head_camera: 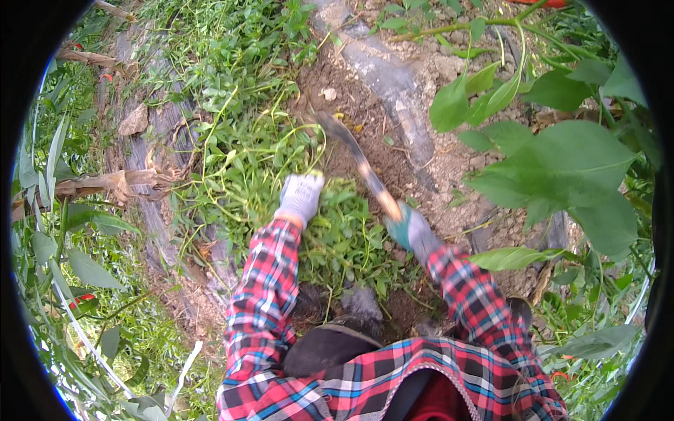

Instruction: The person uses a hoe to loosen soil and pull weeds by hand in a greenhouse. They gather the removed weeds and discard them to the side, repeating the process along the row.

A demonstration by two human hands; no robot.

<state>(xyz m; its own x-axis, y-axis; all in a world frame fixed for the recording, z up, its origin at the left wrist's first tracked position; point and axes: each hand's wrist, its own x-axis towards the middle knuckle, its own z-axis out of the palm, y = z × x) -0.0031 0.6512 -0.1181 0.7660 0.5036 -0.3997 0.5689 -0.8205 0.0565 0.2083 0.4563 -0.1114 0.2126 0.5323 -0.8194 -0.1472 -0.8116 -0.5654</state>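
My right hand (413, 229), in a grey and teal glove, is closed round the wooden handle of a hand sickle (363, 163). The tool's dark, blurred head points up and left over bare soil (347, 100). To its left, my left hand (301, 194), in a pale glove, reaches into a thick mat of green weeds (231, 158). Its fingers are curled over stems at the mat's right edge, beside the soil. Loose-looking greenery (347, 237) lies between my forearms.
Pepper-like plants with broad leaves (558, 163) lean in from the right. Dirty plastic mulch film (384, 79) runs along both sides of the soil strip. Dry stalks (121, 181) and a stone (134, 120) are at the left. My dark boots are below the greenery.
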